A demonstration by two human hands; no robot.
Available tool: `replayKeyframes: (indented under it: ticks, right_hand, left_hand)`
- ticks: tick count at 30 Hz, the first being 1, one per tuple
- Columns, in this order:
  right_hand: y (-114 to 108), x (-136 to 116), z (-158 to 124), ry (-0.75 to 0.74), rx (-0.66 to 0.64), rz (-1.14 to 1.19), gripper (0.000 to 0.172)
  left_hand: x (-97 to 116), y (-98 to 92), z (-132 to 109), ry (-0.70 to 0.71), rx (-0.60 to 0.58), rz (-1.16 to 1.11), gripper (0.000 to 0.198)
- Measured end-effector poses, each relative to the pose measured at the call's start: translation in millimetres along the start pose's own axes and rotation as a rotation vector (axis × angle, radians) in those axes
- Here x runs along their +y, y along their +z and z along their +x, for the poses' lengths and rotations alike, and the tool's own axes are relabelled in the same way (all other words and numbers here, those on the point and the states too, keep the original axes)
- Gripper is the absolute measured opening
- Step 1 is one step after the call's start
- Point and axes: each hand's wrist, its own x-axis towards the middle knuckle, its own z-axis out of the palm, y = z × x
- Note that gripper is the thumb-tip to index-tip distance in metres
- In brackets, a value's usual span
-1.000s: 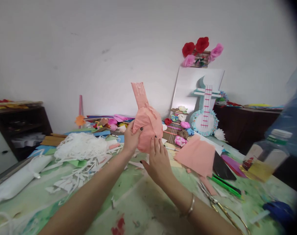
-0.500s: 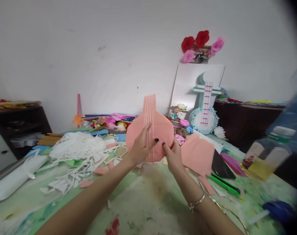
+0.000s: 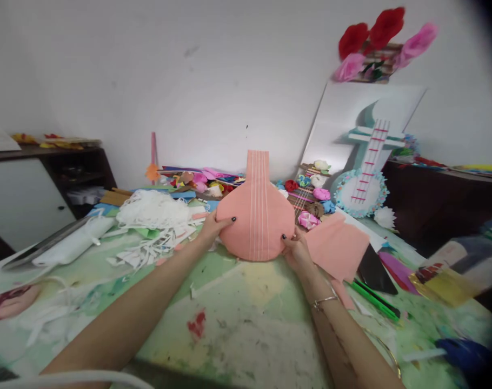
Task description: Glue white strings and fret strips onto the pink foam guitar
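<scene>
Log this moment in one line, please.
pink instrument shape: neck up | left hand: grips left edge | right hand: grips right edge

Passable over the near table [image 3: 246,329] between both arms [image 3: 148,300]; blocked ahead by the pink guitar [image 3: 256,221], rightward by the bottle [image 3: 449,273], leftward by white strips [image 3: 152,212].

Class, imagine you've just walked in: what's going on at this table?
A person holds a pink stringed-instrument model upright, strings facing the camera, left grip and right grip at opposite sides of its round body. Pink paper lies by the right grip; a blue-trimmed model leans behind.
</scene>
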Motion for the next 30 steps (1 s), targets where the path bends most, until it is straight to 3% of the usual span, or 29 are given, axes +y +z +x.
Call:
replayKeyframes:
  ticks: [5,11,18,22,26,30]
  right_hand:
    - [-1,1,-1,0.017,-0.041,-0.029,0.054]
    - [3,0,-3,-0.026,-0.034,-0.041,0.055]
    - [10,-6,-5,-0.045,0.04,-0.045,0.043]
    - [9,-12,-3,-0.069,0.117,-0.04,0.039]
    - [5,-15,-2,-0.078,0.172,-0.038,0.036]
    - [1,-15,-2,-0.066,0.198,-0.053,0.036]
  left_hand:
    - [-6,5.3,-10,-0.07,0.029,-0.169,0.064]
    - [-5,5.9,-15,-0.041,0.024,-0.12,0.066]
    - [10,3.6,-22,-0.008,-0.082,-0.133,0.071]
    - [17,4.6,-27,-0.086,-0.136,-0.2,0.063]
    - [19,8.7,-34,-0.141,-0.142,-0.21,0.056]
    - [19,13.4,-37,-0.139,-0.139,-0.23,0.06]
